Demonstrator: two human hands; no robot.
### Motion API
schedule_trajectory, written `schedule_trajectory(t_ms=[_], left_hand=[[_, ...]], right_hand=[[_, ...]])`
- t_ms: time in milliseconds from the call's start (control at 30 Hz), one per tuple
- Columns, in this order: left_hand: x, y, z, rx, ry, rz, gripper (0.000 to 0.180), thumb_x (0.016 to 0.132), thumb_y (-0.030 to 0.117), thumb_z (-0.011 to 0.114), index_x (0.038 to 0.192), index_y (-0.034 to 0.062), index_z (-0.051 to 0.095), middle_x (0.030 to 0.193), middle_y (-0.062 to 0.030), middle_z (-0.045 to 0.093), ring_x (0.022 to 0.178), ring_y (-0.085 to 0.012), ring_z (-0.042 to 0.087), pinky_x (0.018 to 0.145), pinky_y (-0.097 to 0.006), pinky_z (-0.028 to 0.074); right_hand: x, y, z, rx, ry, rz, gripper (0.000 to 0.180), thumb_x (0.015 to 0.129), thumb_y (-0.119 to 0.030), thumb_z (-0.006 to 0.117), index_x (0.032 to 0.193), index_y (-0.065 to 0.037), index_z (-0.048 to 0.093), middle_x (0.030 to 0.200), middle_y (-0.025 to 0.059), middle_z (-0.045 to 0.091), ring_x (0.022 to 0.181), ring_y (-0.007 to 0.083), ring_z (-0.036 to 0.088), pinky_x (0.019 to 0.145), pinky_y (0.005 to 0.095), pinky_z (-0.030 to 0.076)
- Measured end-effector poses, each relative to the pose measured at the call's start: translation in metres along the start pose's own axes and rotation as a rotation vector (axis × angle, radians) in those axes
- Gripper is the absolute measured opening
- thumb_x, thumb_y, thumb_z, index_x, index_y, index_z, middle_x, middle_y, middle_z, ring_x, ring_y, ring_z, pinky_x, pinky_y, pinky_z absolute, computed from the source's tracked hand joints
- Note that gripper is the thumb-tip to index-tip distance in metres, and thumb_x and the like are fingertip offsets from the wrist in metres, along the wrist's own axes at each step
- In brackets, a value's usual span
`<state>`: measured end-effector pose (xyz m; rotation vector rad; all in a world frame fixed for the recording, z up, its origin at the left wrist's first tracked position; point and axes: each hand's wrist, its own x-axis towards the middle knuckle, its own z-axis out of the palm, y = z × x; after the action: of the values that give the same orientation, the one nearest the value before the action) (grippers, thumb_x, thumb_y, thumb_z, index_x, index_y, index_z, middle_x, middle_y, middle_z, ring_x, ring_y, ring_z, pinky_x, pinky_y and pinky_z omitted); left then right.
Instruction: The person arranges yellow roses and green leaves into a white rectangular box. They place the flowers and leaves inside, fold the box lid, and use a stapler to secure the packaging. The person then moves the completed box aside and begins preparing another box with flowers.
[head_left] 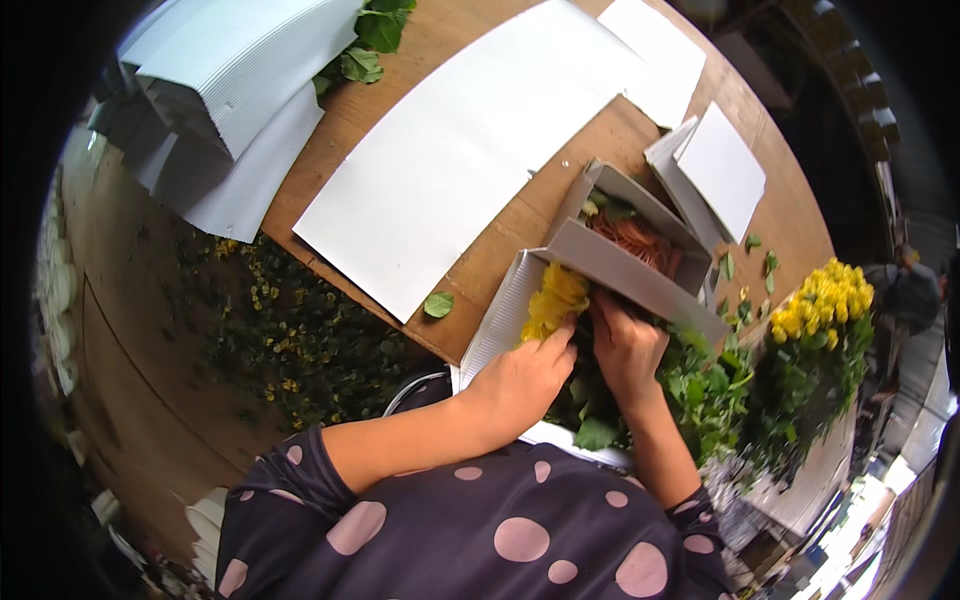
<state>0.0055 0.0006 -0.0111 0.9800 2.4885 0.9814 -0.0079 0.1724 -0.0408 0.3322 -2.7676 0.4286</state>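
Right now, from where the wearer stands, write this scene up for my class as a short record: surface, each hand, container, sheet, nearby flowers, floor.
Surface: wooden table
Left hand: fingertips at yellow blooms
Right hand: close beside the blooms, under the container's near wall; fingertips hidden, so grip unclear
Container: open grey box, orange strands inside
Sheet: large white sheet, flat on the table
Nearby flowers: yellow-flowered bunch, toward the right
Floor: scattered greenery with yellow flowers, left of the table

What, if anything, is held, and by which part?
The left hand touches yellow blooms; whether it grips them, or the right hand holds anything, cannot be told.
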Motion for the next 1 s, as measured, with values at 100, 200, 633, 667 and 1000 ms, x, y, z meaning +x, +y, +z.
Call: schedule_trajectory(t_ms=[100,200,633,667,1000], left_hand=[[0.004,-0.002,-0.001,0.016,-0.033,0.012,0.034,0.068,0.000,0.047,0.102,-0.0027,0.049,0.118,-0.0187,0.042,0.083,-0.0266,0.054,0.071,-0.032,0.048],[0.004,-0.002,-0.003,0.026,-0.060,0.005,0.033,0.068,0.001,0.047,0.100,-0.0015,0.049,0.118,-0.0182,0.042,0.084,-0.0260,0.054,0.070,-0.033,0.048],[0.024,-0.034,-0.017,0.171,0.009,0.260,0.015,0.067,0.021,0.058,0.082,0.0237,0.061,0.098,0.0043,0.056,0.102,-0.0177,0.046,0.097,-0.042,0.025],[0.027,-0.040,-0.017,0.170,0.042,0.329,0.015,0.067,0.023,0.059,0.082,0.0243,0.061,0.098,0.0043,0.057,0.105,-0.0181,0.045,0.099,-0.043,0.022],[0.025,-0.060,-0.011,0.129,-0.134,0.467,0.042,0.066,0.044,0.064,0.099,0.0205,0.057,0.107,-0.0065,0.044,0.119,-0.0277,0.031,0.103,-0.050,0.008]], right_hand=[[0.009,-0.002,-0.003,-0.071,-0.157,-0.054,0.020,0.066,-0.008,0.057,0.085,-0.013,0.063,0.071,0.0055,0.060,0.053,0.0230,0.056,0.050,0.0317,0.046],[0.002,-0.007,-0.008,-0.145,-0.222,0.051,0.024,0.064,-0.008,0.054,0.085,-0.014,0.062,0.070,0.0037,0.059,0.053,0.0221,0.056,0.048,0.0309,0.046],[-0.002,-0.011,-0.007,-0.192,-0.316,0.107,0.025,0.063,-0.009,0.054,0.086,-0.012,0.060,0.067,0.0056,0.058,0.051,0.0218,0.057,0.046,0.0323,0.046],[-0.002,-0.009,-0.007,-0.176,-0.332,0.103,0.024,0.063,-0.009,0.054,0.086,-0.012,0.060,0.066,0.0057,0.058,0.050,0.0217,0.057,0.045,0.0324,0.046],[-0.008,-0.031,-0.082,0.058,-0.148,0.223,0.021,0.073,-0.009,0.057,0.093,-0.007,0.057,0.096,0.0041,0.057,0.078,0.0192,0.057,0.067,0.0321,0.045]])
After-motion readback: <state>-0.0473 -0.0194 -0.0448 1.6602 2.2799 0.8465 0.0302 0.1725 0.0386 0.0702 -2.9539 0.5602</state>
